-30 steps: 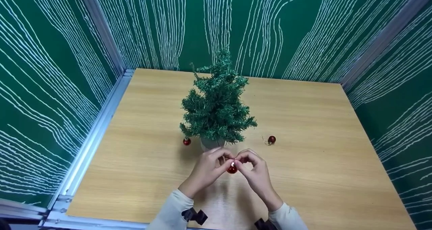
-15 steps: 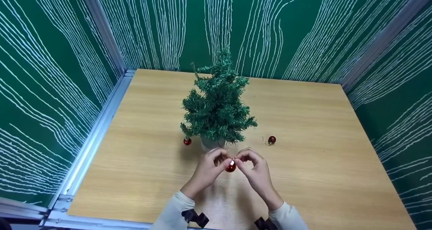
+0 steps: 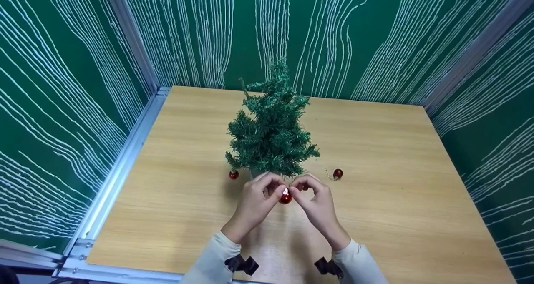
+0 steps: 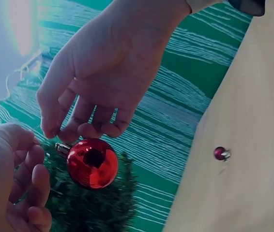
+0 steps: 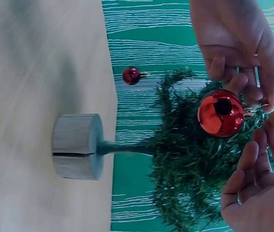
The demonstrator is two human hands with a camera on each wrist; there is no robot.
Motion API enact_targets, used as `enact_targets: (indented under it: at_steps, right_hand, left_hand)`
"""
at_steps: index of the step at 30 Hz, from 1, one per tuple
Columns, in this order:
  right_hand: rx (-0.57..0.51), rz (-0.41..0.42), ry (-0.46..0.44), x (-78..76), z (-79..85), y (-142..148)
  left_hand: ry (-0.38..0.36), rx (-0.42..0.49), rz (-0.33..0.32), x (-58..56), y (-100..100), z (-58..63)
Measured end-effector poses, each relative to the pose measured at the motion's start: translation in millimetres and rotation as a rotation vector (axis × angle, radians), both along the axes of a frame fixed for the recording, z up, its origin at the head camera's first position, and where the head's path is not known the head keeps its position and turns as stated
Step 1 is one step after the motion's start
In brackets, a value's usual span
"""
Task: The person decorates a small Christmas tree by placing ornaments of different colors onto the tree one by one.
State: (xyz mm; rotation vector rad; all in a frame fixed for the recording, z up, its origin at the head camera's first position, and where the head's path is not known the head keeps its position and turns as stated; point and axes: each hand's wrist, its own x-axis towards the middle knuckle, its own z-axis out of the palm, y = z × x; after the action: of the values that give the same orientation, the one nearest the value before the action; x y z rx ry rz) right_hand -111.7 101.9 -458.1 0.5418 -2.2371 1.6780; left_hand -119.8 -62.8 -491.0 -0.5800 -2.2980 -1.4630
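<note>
A shiny red Christmas bauble (image 3: 285, 197) hangs cap-up between my two hands, just in front of the small artificial Christmas tree (image 3: 273, 129). With thumb and forefinger my left hand (image 3: 255, 202) pinches at the bauble's hanging string, close above the cap (image 5: 249, 111). My right hand (image 3: 315, 202) pinches there too, its fingertips almost meeting the left ones; the thin string is mostly hidden by fingers. In the right wrist view the bauble (image 5: 221, 113) appears in front of the branches, and the left hand (image 5: 238, 43) is above the right hand (image 5: 265, 193).
Another red bauble (image 3: 234, 174) hangs from a low branch on the tree's left. A dark red bauble (image 3: 338, 173) with a gold string lies on the wooden table (image 3: 388, 217) to the right. The tree stands on a round wooden base (image 5: 77, 147). Green panels surround the table.
Both hands have moved slightly forward toward the tree with the bauble, now covering more of the tree's base. Their pinching fingertips have shifted a little around the cap.
</note>
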Motion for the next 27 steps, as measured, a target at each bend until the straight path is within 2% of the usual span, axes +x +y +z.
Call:
enact_targets:
  at_steps: [4, 8, 15, 19, 24, 27]
  right_hand:
    - [0.031, 0.011, 0.053, -6.1, 8.2, -1.9]
    - [0.075, 0.021, 0.117, -11.9, 14.9, -4.3]
    - [0.095, 0.018, 0.215, -20.6, 23.5, -11.7]
    - [0.108, -0.007, 0.207, -30.2, 21.4, -14.4]
    - [0.101, -0.048, 0.168, -48.2, 8.4, -11.8]
    - [0.094, -0.056, 0.155, -54.2, 7.4, -11.6]
  left_hand:
    - [0.066, -0.004, 0.038, -3.6, -0.6, 9.4]
    - [0.101, -0.011, 0.087, -8.8, -2.1, 17.2]
    - [0.177, -0.101, 0.173, -16.7, -8.0, 30.0]
    - [0.197, -0.138, 0.221, -20.8, -10.5, 34.6]
    - [0.204, -0.176, 0.248, -25.4, -12.2, 39.2]
    - [0.215, -0.193, 0.265, -29.2, -12.8, 41.1]
